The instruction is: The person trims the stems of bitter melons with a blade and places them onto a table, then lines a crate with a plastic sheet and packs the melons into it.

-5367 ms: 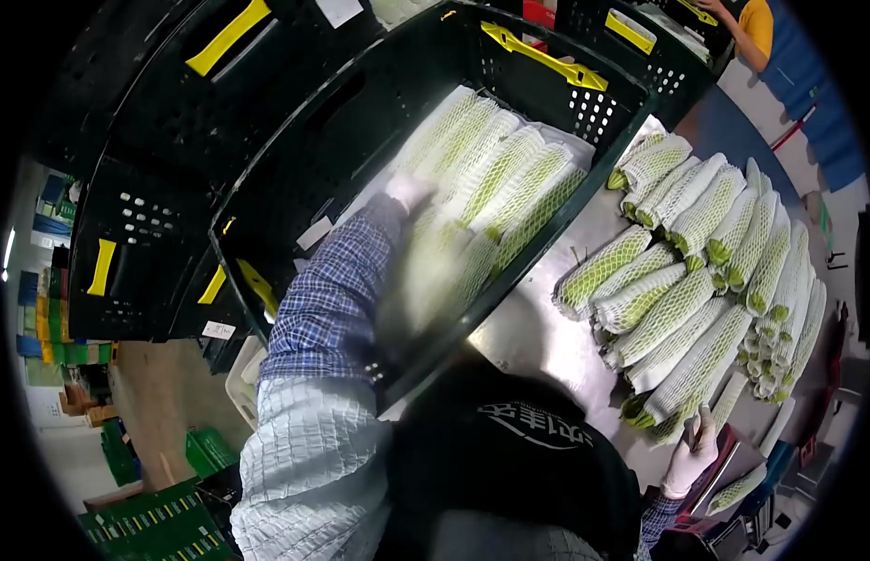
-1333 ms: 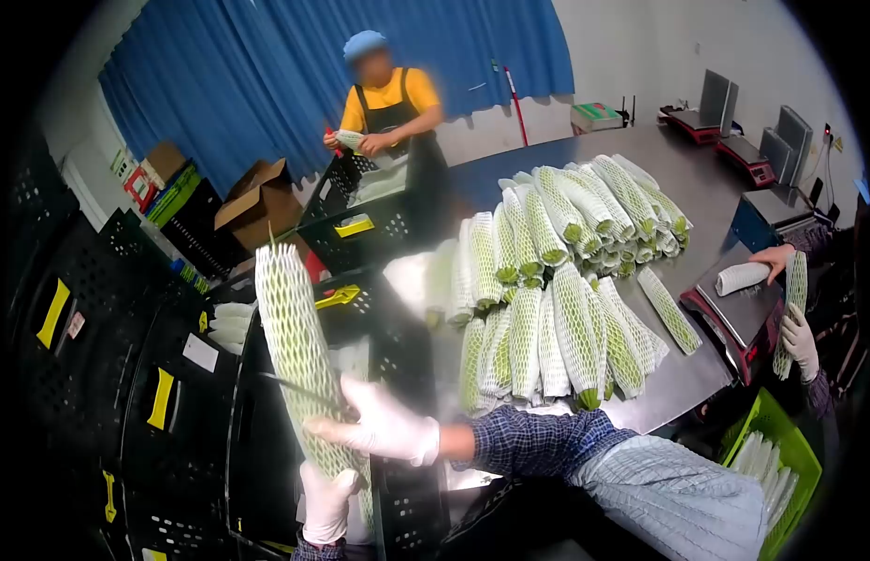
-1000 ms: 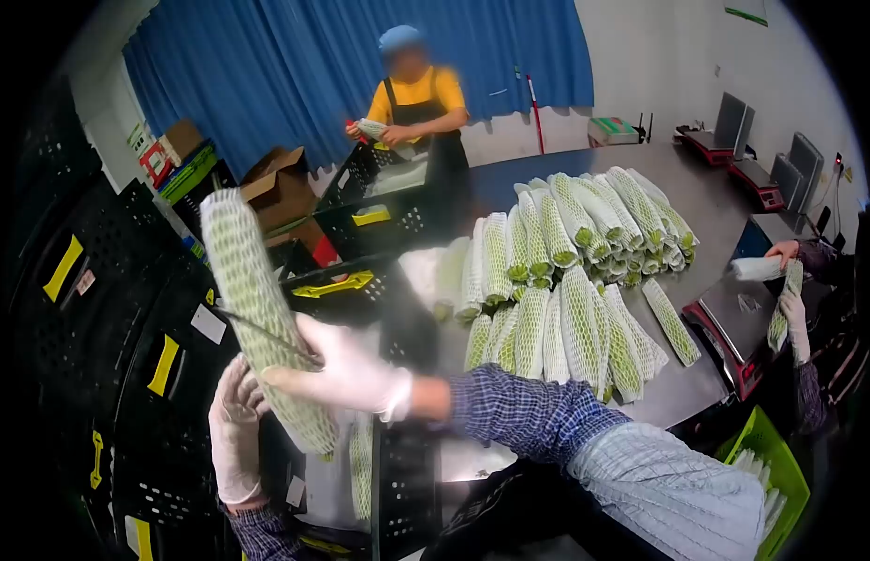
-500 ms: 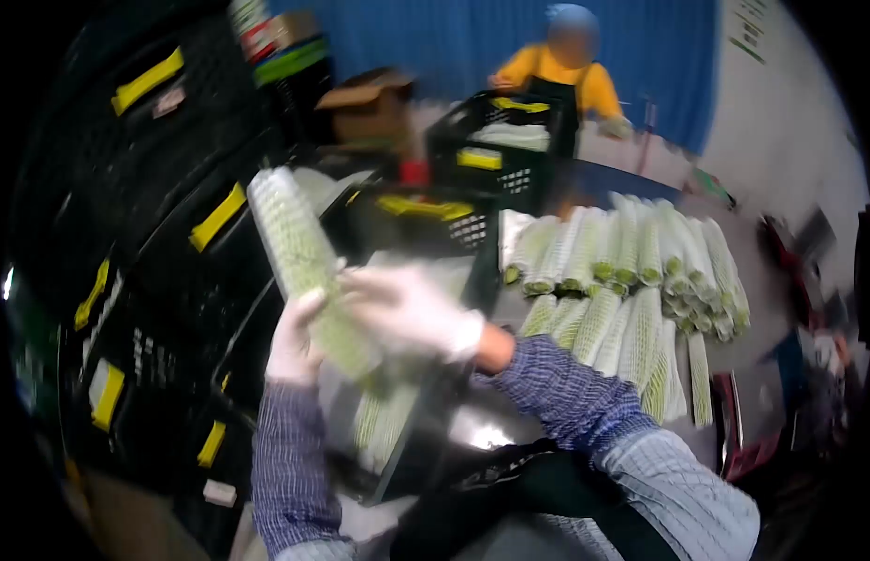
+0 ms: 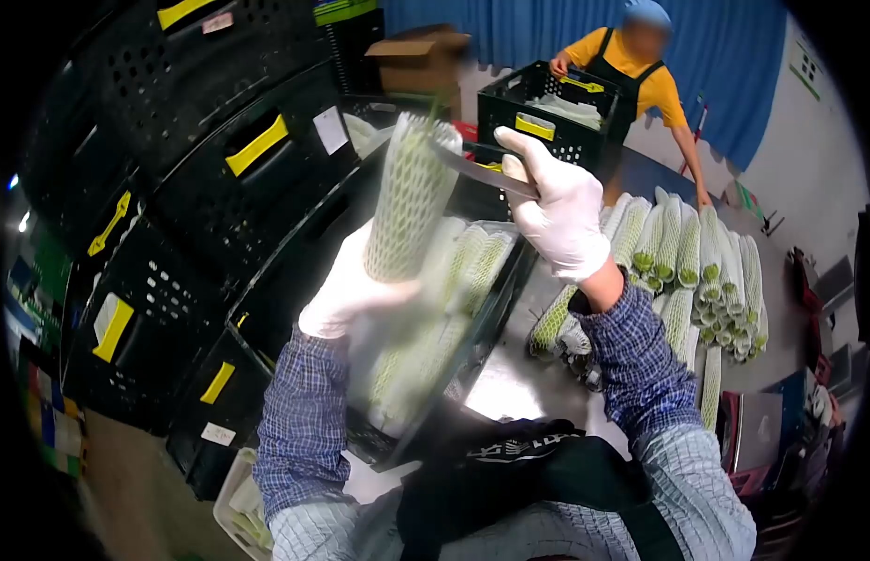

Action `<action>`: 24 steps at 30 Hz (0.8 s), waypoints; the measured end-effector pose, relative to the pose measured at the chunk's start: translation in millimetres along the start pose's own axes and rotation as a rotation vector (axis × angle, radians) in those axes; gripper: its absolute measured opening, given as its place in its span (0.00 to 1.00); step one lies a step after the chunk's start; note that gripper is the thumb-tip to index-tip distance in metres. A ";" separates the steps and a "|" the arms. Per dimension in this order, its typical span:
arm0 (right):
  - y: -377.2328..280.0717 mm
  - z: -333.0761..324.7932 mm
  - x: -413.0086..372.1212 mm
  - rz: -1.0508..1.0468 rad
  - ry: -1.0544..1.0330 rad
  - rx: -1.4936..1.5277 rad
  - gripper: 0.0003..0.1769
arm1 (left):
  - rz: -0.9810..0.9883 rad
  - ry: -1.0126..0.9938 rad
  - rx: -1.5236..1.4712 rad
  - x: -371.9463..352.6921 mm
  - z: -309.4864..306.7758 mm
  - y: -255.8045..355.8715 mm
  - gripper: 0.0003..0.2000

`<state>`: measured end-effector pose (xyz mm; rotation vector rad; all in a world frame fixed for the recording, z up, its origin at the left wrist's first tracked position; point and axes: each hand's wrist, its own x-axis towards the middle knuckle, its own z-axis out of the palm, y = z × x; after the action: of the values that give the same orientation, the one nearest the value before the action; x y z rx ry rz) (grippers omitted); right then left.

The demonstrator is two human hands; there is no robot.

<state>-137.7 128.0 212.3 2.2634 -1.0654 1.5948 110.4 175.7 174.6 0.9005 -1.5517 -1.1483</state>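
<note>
My left hand (image 5: 346, 290), in a white glove, is wrapped round the lower part of a long green vegetable (image 5: 407, 201) in a white foam net sleeve, held upright and slightly blurred. My right hand (image 5: 561, 210), gloved too, grips a knife (image 5: 486, 175) with a slim metal blade. Its blade points left and reaches the vegetable's top end; whether it touches cannot be made out. Below both hands, a dark crate (image 5: 472, 369) contains several sleeved vegetables (image 5: 477, 257), partly hidden by my left hand and the held one.
More net-sleeved vegetables (image 5: 678, 243) lie piled on the table (image 5: 571, 393) to the right. Black crates (image 5: 196, 178) with yellow handles are stacked at the left. Across the table, a person (image 5: 631, 84) in a yellow top stands behind another crate (image 5: 547, 122), one hand near the pile.
My right hand has moved away from the vegetable, up and right, and a knife now shows in it. The vegetable has swung from leaning left to nearly upright. The other person's arm now reaches the pile.
</note>
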 end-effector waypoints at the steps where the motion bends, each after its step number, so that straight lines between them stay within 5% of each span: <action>1: -2.2 -4.7 5.9 -0.007 -0.024 -0.064 0.17 | 0.004 -0.031 0.003 1.0 1.5 3.9 0.35; 7: 3.3 1.6 19.3 -0.151 0.000 -0.138 0.19 | -0.036 -0.064 0.027 -1.0 7.5 4.8 0.37; 13: 92.4 16.0 11.6 0.226 -0.161 -0.360 0.21 | -0.049 -0.060 0.030 -2.1 -0.5 -2.8 0.37; 16: 77.5 5.2 1.5 0.300 -0.152 0.091 0.17 | -0.053 -0.014 0.037 -2.3 -4.7 -7.2 0.34; 17: 76.2 5.1 -2.1 0.090 -0.143 0.145 0.16 | -0.088 -0.010 0.018 -1.2 3.3 3.1 0.33; 18: 64.4 3.6 -5.1 0.232 -0.262 0.377 0.15 | -0.076 -0.022 0.044 2.4 4.1 -2.4 0.32; 21: 27.3 1.5 -4.2 0.181 -0.033 0.488 0.14 | -0.067 -0.039 0.159 6.1 3.7 -18.3 0.30; 24: 7.9 0.7 0.9 -0.096 0.222 0.333 0.17 | -0.130 -0.088 0.226 7.8 3.2 -19.3 0.36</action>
<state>-142.1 121.5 210.8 2.2159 -0.6677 2.0508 105.5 163.8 157.9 1.1276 -1.7403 -1.1312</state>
